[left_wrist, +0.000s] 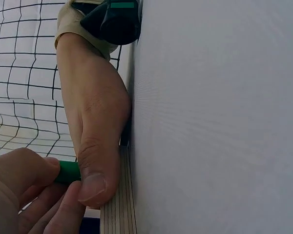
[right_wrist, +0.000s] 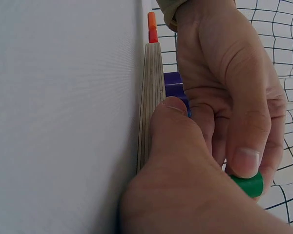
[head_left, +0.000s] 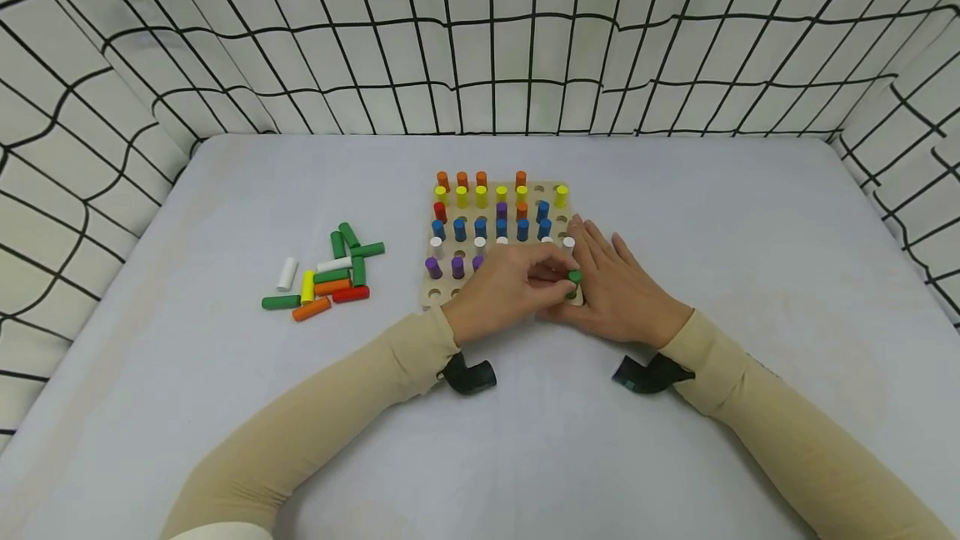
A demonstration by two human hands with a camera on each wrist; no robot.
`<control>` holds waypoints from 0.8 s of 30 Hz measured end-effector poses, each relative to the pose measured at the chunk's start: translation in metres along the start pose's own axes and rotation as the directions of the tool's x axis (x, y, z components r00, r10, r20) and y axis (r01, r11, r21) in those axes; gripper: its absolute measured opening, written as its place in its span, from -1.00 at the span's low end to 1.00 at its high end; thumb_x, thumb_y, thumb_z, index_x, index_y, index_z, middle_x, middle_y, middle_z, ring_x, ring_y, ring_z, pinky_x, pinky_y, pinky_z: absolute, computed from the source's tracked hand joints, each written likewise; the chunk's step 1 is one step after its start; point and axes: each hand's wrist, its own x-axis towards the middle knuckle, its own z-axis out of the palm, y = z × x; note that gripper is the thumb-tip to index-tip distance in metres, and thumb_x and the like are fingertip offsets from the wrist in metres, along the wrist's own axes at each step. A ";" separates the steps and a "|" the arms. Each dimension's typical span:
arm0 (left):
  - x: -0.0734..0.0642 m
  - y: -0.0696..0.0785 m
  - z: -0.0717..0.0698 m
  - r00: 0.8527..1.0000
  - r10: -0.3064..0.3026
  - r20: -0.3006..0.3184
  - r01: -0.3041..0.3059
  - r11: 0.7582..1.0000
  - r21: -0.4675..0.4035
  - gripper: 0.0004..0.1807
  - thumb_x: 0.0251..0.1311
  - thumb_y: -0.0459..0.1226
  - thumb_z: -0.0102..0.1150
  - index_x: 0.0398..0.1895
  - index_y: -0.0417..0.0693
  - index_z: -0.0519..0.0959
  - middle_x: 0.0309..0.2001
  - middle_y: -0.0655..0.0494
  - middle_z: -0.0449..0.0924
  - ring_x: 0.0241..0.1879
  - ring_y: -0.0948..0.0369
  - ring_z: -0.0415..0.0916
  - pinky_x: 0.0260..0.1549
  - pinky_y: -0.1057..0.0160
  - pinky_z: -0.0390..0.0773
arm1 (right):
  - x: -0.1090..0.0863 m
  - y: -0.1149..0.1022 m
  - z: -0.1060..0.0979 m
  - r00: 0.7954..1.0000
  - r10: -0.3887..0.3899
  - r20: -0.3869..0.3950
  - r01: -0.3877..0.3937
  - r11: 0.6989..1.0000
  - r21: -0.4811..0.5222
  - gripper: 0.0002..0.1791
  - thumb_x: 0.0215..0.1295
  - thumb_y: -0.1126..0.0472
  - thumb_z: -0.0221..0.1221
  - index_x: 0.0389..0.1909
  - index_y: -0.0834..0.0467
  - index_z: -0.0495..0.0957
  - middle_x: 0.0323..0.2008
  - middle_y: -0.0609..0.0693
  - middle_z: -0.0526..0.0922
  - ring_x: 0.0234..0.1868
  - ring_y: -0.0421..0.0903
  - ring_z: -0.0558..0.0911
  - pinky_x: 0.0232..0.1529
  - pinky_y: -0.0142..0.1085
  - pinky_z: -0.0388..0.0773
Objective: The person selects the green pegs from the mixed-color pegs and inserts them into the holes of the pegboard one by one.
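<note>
My left hand (head_left: 510, 286) pinches a green peg (head_left: 574, 277) between thumb and fingers over the near right corner of a wooden pegboard (head_left: 433, 298). In the right wrist view the upper end of that green peg (right_wrist: 251, 184) sticks out past the thumb. Flat beside the board's right edge lies my right hand (head_left: 622, 282), fingers straight, its thumb against the board's near side. Rows of orange, yellow, blue, white and purple pegs (head_left: 457, 267) stand upright in the board. Part of the front rows is hidden behind my left hand.
Left of the board, a loose pile of green pegs (head_left: 358, 271), with white, yellow, orange and red ones, lies on the white table (head_left: 225, 407). A black wire grid (head_left: 491, 40) encloses the far side and both flanks.
</note>
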 end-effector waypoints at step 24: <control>-0.001 -0.004 0.002 1.000 -0.004 0.018 0.005 1.000 -0.024 -0.79 0.38 -0.31 0.29 0.02 -0.11 0.69 -0.02 0.00 0.79 -0.02 0.19 0.77 0.00 0.44 0.72 | 0.000 -0.001 -0.001 1.000 0.007 0.013 -0.007 1.000 -0.002 0.27 0.32 -0.47 0.14 0.66 0.27 -0.22 0.70 0.21 -0.22 0.73 0.21 -0.16 0.66 0.32 -0.19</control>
